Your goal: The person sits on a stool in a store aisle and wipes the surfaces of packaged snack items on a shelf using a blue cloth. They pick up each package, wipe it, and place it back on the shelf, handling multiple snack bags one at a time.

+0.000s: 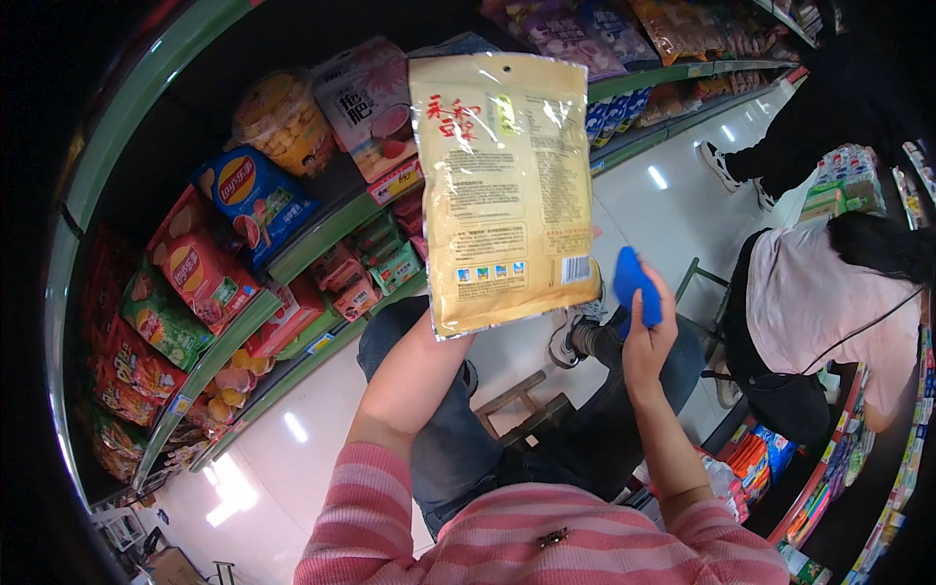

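My left hand (597, 232) holds up a yellow, flat food pouch (508, 194) from behind. Most of that hand is hidden by the pouch; only a fingertip shows past its right edge. The pouch stands nearly upright, its printed back with a barcode turned to me and a small hang hole at the top. A folded blue cloth (635, 287) is pinched between the thumb and fingers of my right hand (652, 333), to the right of the pouch and apart from it.
Green-edged shelves (344, 219) hold several chip bags (252, 201) and a snack tub (285, 121). Below me is a small wooden stool (512, 409). At the right, a person in a pale top (819, 300) bends by another shelf; another person's shoe (716, 164) is beyond.
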